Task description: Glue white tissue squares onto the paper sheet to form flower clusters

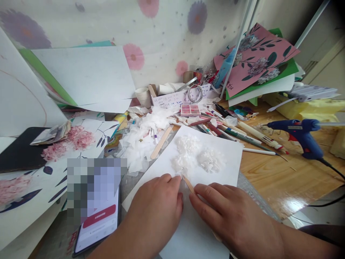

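Note:
A white sheet of paper [231,154] lies at an angle before me, with fluffy white paper clusters [211,160] on its upper part. My right hand [231,212] is closed round a thin wooden stick [189,185], whose tip points at the lower edge of the left cluster [183,163]. Just left of the tip, my left hand [159,208] rests on the sheet with its fingers pinched together; whatever they hold is too small to name.
Scraps of white tissue [137,147] and a flat craft stick [161,142] lie behind the sheet. Markers [239,135] and a blue glue gun [304,135] are to the right. A phone [99,230] and flower pictures [16,190] are at left.

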{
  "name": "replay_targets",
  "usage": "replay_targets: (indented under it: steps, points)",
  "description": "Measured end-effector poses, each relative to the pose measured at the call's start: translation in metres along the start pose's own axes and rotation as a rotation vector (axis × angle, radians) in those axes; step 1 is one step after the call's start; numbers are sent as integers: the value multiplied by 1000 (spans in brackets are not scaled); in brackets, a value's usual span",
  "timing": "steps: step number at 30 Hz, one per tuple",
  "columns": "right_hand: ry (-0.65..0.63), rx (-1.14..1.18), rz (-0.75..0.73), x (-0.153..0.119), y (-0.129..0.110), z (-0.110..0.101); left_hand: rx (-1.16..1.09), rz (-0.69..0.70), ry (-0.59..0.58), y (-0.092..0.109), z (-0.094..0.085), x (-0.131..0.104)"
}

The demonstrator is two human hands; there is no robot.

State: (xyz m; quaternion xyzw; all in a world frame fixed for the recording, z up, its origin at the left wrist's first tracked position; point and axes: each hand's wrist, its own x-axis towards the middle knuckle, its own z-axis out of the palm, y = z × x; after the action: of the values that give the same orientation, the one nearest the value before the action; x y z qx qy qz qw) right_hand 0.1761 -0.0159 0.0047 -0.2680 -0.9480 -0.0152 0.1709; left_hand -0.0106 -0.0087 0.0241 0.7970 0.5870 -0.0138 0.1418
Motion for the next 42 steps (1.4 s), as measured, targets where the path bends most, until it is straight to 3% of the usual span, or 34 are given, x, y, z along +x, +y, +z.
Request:
replay_targets:
  steps: [10,14,19,26,34,42]
  points:
    - [-8,10,-3,-2,0,-2,-16,43,-31,4,2,-2]
    - [78,59,-26,-13,5,-1,-20,56,-27,4,1,-4]
    - [140,84,74,-18,8,3,1,47,-35,3,-1,-6]
    - [104,-35,-62,-22,12,16,34,109,-8,5,-8,-10]
    - [46,-86,-126,-31,17,20,173,53,111,-22,-30,-13]
    - [25,53,-37,-15,3,-2,163,50,11,-35,-20,-8]
